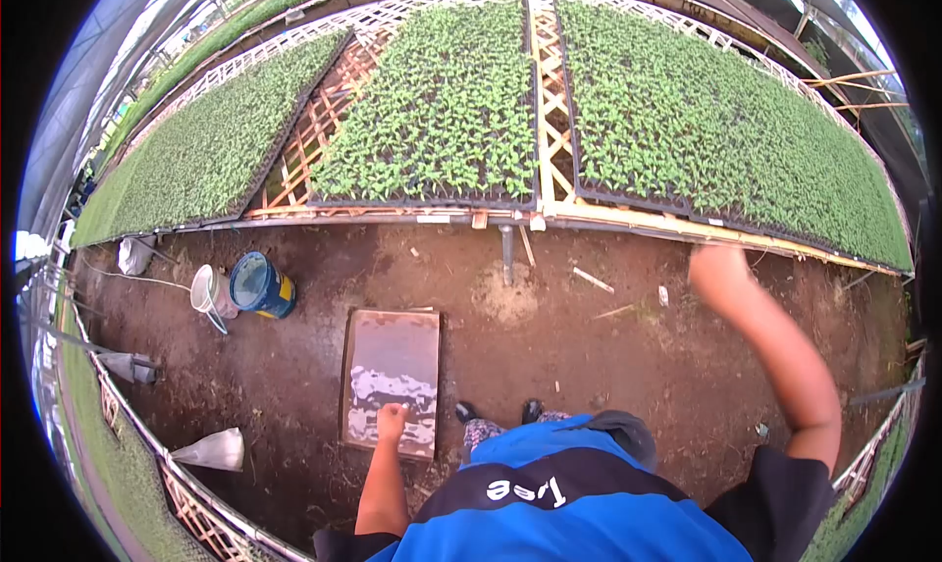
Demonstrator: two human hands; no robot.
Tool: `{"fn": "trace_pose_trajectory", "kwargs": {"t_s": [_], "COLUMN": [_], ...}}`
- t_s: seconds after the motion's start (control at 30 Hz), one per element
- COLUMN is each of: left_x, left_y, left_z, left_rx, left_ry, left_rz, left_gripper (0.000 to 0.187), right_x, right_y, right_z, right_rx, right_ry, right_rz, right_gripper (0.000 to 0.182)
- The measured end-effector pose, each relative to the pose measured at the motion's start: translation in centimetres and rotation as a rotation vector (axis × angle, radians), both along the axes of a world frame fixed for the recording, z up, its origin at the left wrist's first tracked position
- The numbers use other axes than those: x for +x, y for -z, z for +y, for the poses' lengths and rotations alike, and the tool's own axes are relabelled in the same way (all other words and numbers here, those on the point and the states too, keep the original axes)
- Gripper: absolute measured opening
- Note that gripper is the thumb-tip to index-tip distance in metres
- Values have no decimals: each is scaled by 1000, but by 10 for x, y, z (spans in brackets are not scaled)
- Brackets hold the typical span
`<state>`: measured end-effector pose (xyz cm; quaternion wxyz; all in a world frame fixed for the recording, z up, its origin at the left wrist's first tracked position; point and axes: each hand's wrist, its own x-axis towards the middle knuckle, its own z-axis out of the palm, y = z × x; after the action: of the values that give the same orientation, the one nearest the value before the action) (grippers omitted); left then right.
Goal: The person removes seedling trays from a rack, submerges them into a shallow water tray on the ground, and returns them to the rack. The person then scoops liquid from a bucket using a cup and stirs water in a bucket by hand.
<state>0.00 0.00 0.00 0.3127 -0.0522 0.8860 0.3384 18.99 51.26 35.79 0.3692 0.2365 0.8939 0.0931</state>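
Note:
My left hand [392, 423] is closed, with its fingers drawn together above a shallow rectangular tray [392, 341] on the ground. The tray's surface is wet and shiny, with bright reflections beside the hand. Whatever the left fingers hold is too small to make out. Out to the right, my right hand [719, 276] is raised at the end of a bent arm, overlapping the front edge of the right seedling bed [726, 121] in this view. Its fingers are smeared and partly hidden.
More green seedlings fill the middle bed [442, 101] and left bed [206, 135] on a lattice bench [551, 121]. A blue bucket [257, 285] and a white bucket [204, 289] stand on the soil at left. A post [507, 256] supports the bench. A whitish sack [211, 450] lies lower left.

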Motion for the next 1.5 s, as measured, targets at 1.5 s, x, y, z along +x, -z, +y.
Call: {"fn": "trace_pose_trajectory", "kwargs": {"t_s": [1.5], "left_x": [4], "left_y": [37], "left_z": [-203], "left_rx": [-24], "left_ry": [-256], "left_rz": [161], "left_gripper": [29], "right_x": [-173], "right_y": [143], "right_z": [-301], "right_rx": [-978], "right_ry": [-20], "right_rz": [561], "right_gripper": [25]}}
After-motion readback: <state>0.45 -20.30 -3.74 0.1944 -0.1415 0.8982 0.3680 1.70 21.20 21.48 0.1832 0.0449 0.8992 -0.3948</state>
